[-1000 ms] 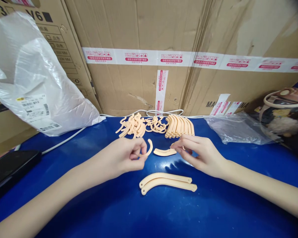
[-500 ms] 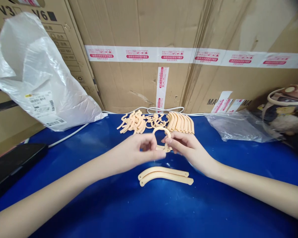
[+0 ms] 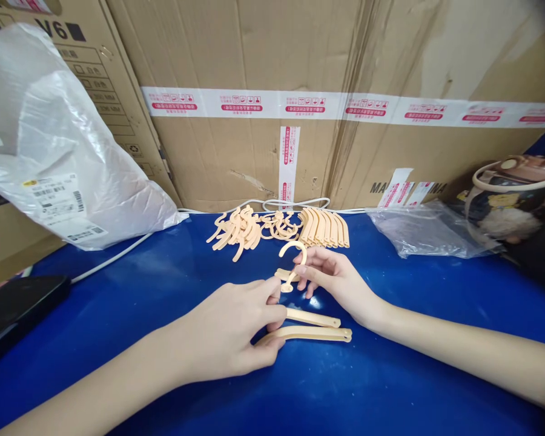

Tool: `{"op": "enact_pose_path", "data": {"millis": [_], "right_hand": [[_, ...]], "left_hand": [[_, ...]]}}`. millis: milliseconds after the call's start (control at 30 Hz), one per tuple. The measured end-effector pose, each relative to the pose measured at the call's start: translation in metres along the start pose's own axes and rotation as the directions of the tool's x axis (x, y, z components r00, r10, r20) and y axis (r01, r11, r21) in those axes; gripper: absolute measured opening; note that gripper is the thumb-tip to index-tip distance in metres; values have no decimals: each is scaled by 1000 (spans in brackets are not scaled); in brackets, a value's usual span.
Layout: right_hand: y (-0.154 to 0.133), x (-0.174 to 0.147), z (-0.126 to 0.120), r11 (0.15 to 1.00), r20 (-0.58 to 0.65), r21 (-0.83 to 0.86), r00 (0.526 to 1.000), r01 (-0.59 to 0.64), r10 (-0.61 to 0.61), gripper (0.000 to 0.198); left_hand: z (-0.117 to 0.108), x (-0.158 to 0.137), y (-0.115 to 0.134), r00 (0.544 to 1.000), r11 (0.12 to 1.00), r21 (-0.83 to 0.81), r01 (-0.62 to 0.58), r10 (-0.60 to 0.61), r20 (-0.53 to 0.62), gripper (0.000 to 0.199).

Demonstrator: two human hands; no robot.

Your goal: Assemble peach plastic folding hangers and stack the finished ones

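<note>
A cream plastic hanger hook (image 3: 304, 254) is pinched between the thumb and fingers of my right hand (image 3: 338, 281), its curved end up and its flat round foot down. Nearer to me, my left hand (image 3: 231, 330) has its thumb and fingers closed around the left end of a curved hanger arm (image 3: 315, 332). A second hanger arm (image 3: 315, 318) lies just behind, its left end hidden by the left fingers. Beyond the hook's foot, a short cream piece (image 3: 285, 274) shows on the blue table, partly covered by the hook.
At the back lie a loose pile of small curved pieces (image 3: 240, 230), several hooks (image 3: 281, 227) and a row of hanger arms (image 3: 324, 227). Cardboard boxes (image 3: 245, 157) stand behind. A white plastic bag (image 3: 91, 163) and black device (image 3: 22, 309) are left, a clear bag (image 3: 418, 227) right.
My left hand has left the hook and come down toward me onto the hanger arms, whose right ends have spread apart. My right hand still has the hook, now turned with its gap facing left.
</note>
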State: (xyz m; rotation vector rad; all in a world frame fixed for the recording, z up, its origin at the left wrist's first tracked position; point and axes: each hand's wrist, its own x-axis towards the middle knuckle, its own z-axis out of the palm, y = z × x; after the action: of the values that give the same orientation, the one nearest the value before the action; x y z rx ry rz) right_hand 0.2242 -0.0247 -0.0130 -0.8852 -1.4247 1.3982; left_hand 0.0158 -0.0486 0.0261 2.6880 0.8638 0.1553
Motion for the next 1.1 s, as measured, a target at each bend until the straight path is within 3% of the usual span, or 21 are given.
{"op": "enact_pose_path", "data": {"millis": [100,200,267,367,467,533,567,600,700,767,900,1000,1100], "right_hand": [[2,1,-5,999,-78,-2,996,37,-37,25],[3,2,-9,998,-126,-7,991,55,-56,25],[4,3,-10,999,-117,1,992,45,-44,24],[4,3,-8,1000,-76,0,997,27,-27,24],[4,3,-6,1000,-46,11,999,20,-19,26],[4,2,-5,1000,-34,25,999,14,-13,27],[4,3,-5,1000,-29,27,1000,10,-9,27],[4,3,-5,1000,-25,29,1000,7,-6,27],[6,4,-6,999,-31,34,999,-10,11,27],[6,4,-7,999,-42,45,999,-29,31,27],[5,5,-9,992,-44,103,996,-73,78,29],[2,5,-10,985,-35,138,994,-100,106,30],[0,5,-10,982,-47,152,991,-114,122,29]], "left_hand": [[-5,-2,-10,995,979,-190,71,-84,-58,11],[-11,-2,-27,976,878,-462,123,-192,-104,16],[-12,-1,-37,954,746,-653,127,-272,-126,18],[-11,1,-44,909,482,-873,69,-391,-144,23],[-7,3,-41,888,230,-973,24,-452,-85,28],[-4,4,-36,890,155,-986,59,-456,-18,28],[-2,5,-34,892,177,-980,94,-452,4,28],[0,5,-32,893,251,-959,132,-450,5,29],[6,5,-29,898,679,-697,230,-424,-116,33],[10,4,-27,916,877,-410,251,-352,-193,32],[15,2,-26,969,988,-90,127,-143,-203,29],[18,2,-26,981,999,-2,40,-40,-190,26],[19,2,-27,984,1000,4,16,-15,-176,27]]}}
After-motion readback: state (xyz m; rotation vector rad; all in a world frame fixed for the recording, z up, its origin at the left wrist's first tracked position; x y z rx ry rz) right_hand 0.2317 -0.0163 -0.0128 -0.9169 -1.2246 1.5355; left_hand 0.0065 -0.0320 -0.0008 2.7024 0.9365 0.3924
